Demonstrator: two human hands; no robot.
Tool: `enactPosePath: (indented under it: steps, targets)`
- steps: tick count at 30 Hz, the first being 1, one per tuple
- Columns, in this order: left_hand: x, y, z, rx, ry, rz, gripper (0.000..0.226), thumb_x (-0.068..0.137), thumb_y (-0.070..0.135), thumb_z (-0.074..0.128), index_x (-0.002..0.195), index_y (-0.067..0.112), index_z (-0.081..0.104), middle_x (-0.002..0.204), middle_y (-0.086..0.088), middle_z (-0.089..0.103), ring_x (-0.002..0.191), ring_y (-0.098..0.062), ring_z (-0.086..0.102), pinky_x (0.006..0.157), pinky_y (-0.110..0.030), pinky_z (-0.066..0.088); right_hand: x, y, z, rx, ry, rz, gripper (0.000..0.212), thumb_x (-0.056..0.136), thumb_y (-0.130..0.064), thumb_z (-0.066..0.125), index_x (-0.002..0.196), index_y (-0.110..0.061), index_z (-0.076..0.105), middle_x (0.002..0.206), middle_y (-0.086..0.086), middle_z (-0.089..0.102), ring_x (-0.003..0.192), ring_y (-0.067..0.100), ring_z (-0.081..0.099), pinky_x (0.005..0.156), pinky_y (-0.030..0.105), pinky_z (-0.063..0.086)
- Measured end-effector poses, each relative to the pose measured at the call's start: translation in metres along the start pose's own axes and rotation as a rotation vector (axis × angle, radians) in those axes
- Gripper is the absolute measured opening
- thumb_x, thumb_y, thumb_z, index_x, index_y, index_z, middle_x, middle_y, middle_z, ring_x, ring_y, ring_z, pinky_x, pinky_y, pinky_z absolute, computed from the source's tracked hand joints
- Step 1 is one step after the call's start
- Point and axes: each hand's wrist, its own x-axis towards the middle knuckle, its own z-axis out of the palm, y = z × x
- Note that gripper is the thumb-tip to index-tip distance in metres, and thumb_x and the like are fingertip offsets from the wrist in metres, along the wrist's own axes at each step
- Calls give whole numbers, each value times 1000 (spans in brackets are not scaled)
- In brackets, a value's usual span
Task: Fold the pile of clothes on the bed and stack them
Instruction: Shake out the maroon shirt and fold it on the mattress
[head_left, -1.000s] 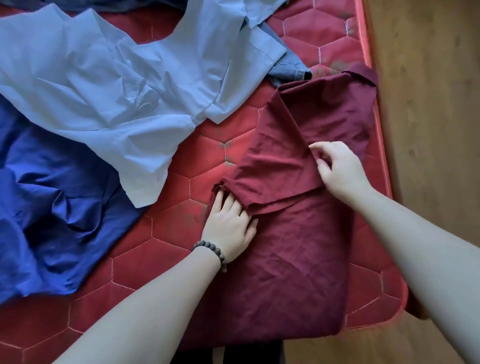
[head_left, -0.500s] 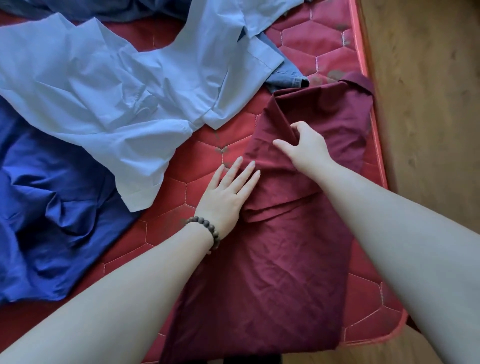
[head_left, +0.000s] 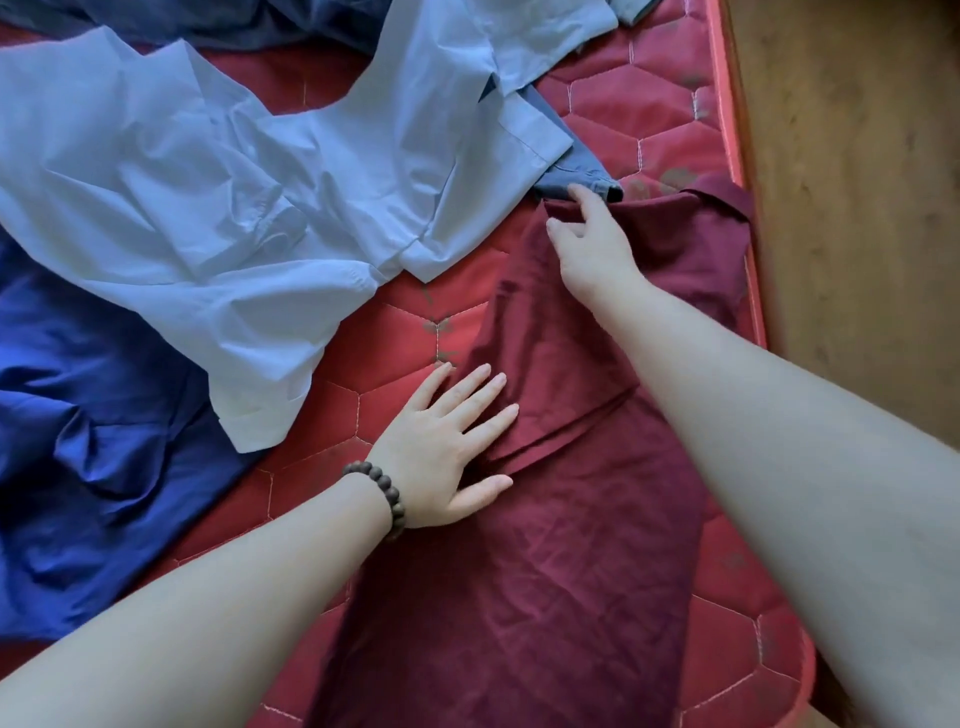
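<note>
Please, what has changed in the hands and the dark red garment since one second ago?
The right hand moved up the maroon garment to its top edge. The left hand drew its fingers from under the folded flap and now lies flat on it. The light blue shirt and dark blue cloth stayed in place.

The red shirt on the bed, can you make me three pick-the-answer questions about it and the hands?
1. Where does the left hand lie?
A on the maroon shirt
B on the floor
C on the light blue shirt
2. What colour is the mattress?
A green
B red
C white
3. How is the left hand?
A a fist
B flat, fingers straight
C pinching cloth

Answers: 1 A, its fingers press the maroon cloth. 2 B, red quilting shows around the clothes. 3 B, the fingers lie spread out.
</note>
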Motion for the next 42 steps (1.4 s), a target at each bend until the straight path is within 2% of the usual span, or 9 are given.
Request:
enactPosePath:
  steps: [5,9,13,15,19,24,28,35,42]
  targets:
    - [37,13,-17,-14,336,-19,24,93,22,48,96,9,69,116,-11,64,111,-34,58,96,-45,40,-28,39,-6,-264,192,-159,35,92,-27,58,124,-13,54,104,3,59,104,24,53,88,28,36]
    - [85,3,-13,50,213,-123,41,91,25,43,124,11,62,144,-14,48,135,-33,42,109,-48,35,-29,64,-33,-557,395,-208,45,91,-33,58,134,-20,52,148,9,37,139,28,29,112,44,25]
    - [109,-6,-6,152,-109,-171,66,92,52,12,154,27,18,162,-5,8,149,-26,4,119,-53,4,-17,91,-65,-930,65,-124,63,97,-56,34,153,-35,13,163,2,-3,149,24,-7,117,58,0]
    - [114,-4,-6,184,-71,-211,65,92,54,14,152,29,25,160,-6,21,148,-26,13,117,-58,3,-16,104,-74,-1055,-24,-78,66,95,-63,21,153,-37,3,163,1,-6,149,22,-11,116,61,-2]
    - [142,2,-13,179,233,-181,47,92,38,37,126,11,58,131,-14,55,131,-31,43,113,-53,19,-21,107,-68,-995,163,-233,64,97,-56,23,154,-28,14,163,5,3,149,24,-3,115,58,-4]
    - [169,-13,-4,181,-20,-214,69,95,54,11,155,21,7,163,-6,2,149,-20,-4,121,-43,-2,-21,117,-50,-1044,-6,-291,68,90,-60,3,153,-35,8,163,0,6,149,22,3,118,55,-1]
    - [166,-16,2,174,46,-202,70,94,55,15,155,20,14,162,-6,9,150,-20,2,121,-45,4,-6,85,-43,-753,310,-367,57,91,-49,33,131,-16,55,129,16,53,121,35,48,111,58,27]
    - [165,-18,4,147,72,-188,69,94,52,27,154,19,18,161,-7,15,149,-22,7,120,-46,8,80,10,-51,-782,1,-241,39,91,-36,56,128,-21,53,124,12,54,117,33,48,93,38,39]
    - [165,-19,2,134,60,-193,70,93,52,31,154,20,18,162,-6,13,150,-22,7,120,-48,12,146,-29,-103,-804,250,-410,30,93,-9,40,111,-13,64,109,15,60,103,36,54,78,37,40]
